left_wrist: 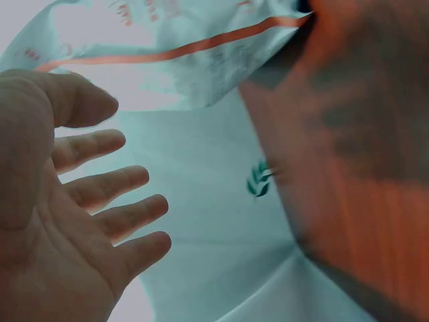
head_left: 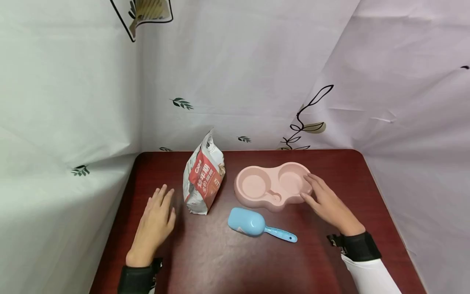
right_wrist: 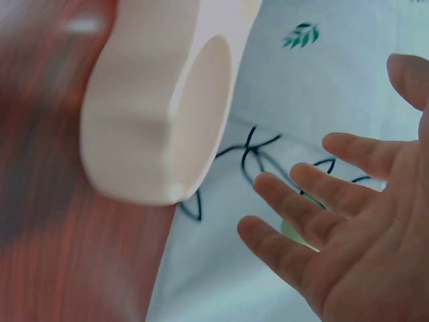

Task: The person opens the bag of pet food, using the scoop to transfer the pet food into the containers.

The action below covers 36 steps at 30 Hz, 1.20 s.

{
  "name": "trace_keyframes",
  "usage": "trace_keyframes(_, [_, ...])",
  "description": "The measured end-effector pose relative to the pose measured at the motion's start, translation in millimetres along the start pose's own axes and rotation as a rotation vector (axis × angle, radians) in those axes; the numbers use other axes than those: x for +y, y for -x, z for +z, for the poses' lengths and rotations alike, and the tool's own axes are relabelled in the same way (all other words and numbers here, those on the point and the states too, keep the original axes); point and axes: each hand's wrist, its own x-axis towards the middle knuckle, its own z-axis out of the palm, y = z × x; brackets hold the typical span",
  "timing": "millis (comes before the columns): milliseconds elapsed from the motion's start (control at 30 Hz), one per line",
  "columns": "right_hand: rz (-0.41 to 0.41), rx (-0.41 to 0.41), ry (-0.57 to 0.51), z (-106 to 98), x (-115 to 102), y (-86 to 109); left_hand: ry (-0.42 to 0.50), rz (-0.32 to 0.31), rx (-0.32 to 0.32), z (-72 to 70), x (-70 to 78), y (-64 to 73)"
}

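Note:
My left hand (head_left: 155, 223) is over the left side of the table, fingers extended and holding nothing. Just right of it stands a white and red pet food bag (head_left: 204, 175), whose side also shows in the left wrist view above the thumb. My right hand (head_left: 332, 204), fingers spread, is at the right end of a pink double pet bowl (head_left: 271, 179). In the right wrist view a gap separates those fingers (right_wrist: 275, 245) from the bowl's wall (right_wrist: 131, 147). A light blue scoop (head_left: 249, 222) lies in front of the bowl, its handle pointing right.
The dark red wooden table (head_left: 220, 265) has rounded back corners. White cloth (head_left: 238, 73) with leaf prints hangs behind it and along both sides. The bag and bowl stand in the back half of the table, with bare wood between them.

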Motion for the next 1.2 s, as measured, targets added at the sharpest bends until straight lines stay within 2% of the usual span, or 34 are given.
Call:
trace_keyframes(200, [-0.073,0.041,-0.035,-2.8,-15.5,-15.7,0.005,0.038,0.069,-11.6,0.6,-16.3])
trace_keyframes(467, [-0.161,0.031,-0.038,-2.6,-33.8,-37.4,0.019,0.075,0.110,-18.6,3.3,-32.6])
trace_keyframes(667, [-0.207,-0.008,-0.007,-2.5,-45.9,-51.7,0.018,0.106,0.126,-29.1,3.8,-56.4])
trace_keyframes(800, [-0.255,-0.033,0.004,0.4,-56.7,-62.7,0.001,0.126,0.106,-35.0,3.5,-72.9])
trace_keyframes(967, [-0.365,-0.049,0.003,8.3,-67.8,-78.1,0.004,0.145,0.076,-37.6,4.1,-88.6])
trace_keyframes(1100, [-0.405,-0.066,-0.001,12.6,-75.1,-89.5,0.072,0.137,0.056,-38.8,6.4,-102.5])
trace_keyframes(1200, [-0.390,-0.085,-0.036,15.2,-80.8,-97.6,0.154,0.101,-0.006,-39.1,8.1,-115.1])
